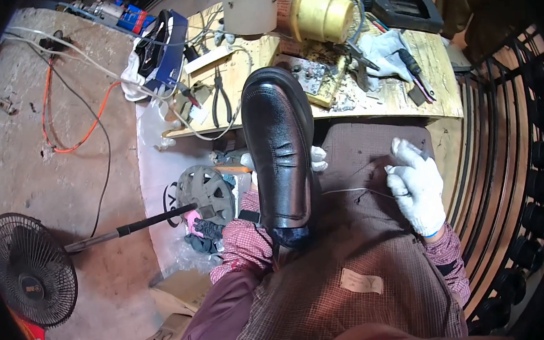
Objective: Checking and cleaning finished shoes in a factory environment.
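The black shoe (280,150) points long-ways at the worktop (441,86), gripped from underneath by the left hand (318,158) (mostly hidden), while the right hand (419,187) sits apart to its right, fingers curled on a thread (347,190).

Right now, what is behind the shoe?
Part of the left hand, white-gloved: fingertips show past the shoe's right edge, and a little glove at its left. The bench shows beyond the toe. The shoe covers the rest of that hand and anything else directly behind it.
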{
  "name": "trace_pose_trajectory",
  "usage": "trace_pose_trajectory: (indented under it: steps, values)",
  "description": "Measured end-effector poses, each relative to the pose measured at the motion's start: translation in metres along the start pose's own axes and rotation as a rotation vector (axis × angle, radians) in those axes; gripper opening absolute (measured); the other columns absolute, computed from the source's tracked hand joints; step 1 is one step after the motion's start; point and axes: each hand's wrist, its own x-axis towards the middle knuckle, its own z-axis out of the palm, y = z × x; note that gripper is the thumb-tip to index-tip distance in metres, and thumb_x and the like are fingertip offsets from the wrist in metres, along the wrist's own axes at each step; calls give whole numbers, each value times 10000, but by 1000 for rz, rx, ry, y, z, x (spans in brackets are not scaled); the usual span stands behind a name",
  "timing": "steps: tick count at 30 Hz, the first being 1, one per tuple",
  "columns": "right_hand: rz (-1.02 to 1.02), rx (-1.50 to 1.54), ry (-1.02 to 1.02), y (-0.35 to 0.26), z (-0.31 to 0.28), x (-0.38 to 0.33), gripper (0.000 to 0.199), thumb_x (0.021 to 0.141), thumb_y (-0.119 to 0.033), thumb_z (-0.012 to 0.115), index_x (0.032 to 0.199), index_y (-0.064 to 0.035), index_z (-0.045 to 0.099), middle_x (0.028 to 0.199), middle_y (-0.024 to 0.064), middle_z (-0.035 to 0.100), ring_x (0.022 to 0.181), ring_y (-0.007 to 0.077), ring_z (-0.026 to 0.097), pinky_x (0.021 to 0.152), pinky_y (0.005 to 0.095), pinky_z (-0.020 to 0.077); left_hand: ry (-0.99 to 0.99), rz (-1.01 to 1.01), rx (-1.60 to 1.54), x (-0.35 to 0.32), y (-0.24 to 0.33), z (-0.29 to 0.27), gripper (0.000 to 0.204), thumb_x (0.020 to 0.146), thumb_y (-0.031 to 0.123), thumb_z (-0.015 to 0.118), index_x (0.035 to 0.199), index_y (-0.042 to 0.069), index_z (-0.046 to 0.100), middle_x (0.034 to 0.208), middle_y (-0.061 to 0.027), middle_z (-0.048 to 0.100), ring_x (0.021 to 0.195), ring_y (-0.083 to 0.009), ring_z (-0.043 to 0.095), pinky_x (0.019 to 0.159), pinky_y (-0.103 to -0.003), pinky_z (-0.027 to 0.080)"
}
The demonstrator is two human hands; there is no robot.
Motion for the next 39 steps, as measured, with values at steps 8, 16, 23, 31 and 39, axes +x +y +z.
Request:
trace_pose_trajectory:
  steps: [8, 16, 23, 31, 39]
  values:
    - [-100, 304, -223, -46, -45, -21, 292, 853, -162, 647, 1135, -90, 679, 980, 160, 650, 823, 354, 667, 730, 410, 547, -260, -62, 46, 73, -29, 15, 1283, 642, 861, 714, 1558, 43, 345, 1494, -228, 493, 1273, -370, 576, 1117, -509, 484]
    - [-237, -598, 265, -67, -183, -108, 305, 720, -322, 795, 907, -88, 737, 814, 75, 688, 646, 244, 606, 594, 414, 479, -654, 335, 342, 69, -39, 204, 931, 993, 713, 431, 1649, 101, 182, 1573, -150, 428, 1367, -299, 508, 1173, -421, 376]
    - [398, -1243, 606, -37, -330, -159, 463, 767, -503, 799, 846, -54, 724, 830, 140, 683, 753, 371, 645, 739, 450, 508, -619, 104, 434, 57, -72, 173, 903, 1005, 672, 464, 1624, 50, 245, 1628, -169, 357, 1382, -350, 490, 1144, -452, 407]
    - [785, -1563, 661, 33, -415, -160, 561, 898, -435, 673, 1380, -156, 608, 1389, 109, 636, 1147, 331, 663, 989, 458, 526, -546, 73, 432, 54, -57, 149, 823, 1024, 629, 465, 1635, 117, 260, 1472, -254, 522, 1284, -329, 565, 1134, -453, 411]
    - [798, -1779, 790, 28, -417, -215, 500, 918, -519, 633, 1288, -184, 666, 1366, 71, 652, 1139, 318, 657, 961, 458, 531, -509, 98, 435, 56, -58, 141, 812, 1037, 648, 414, 1612, 86, 302, 1487, -239, 501, 1329, -356, 529, 1126, -476, 410]
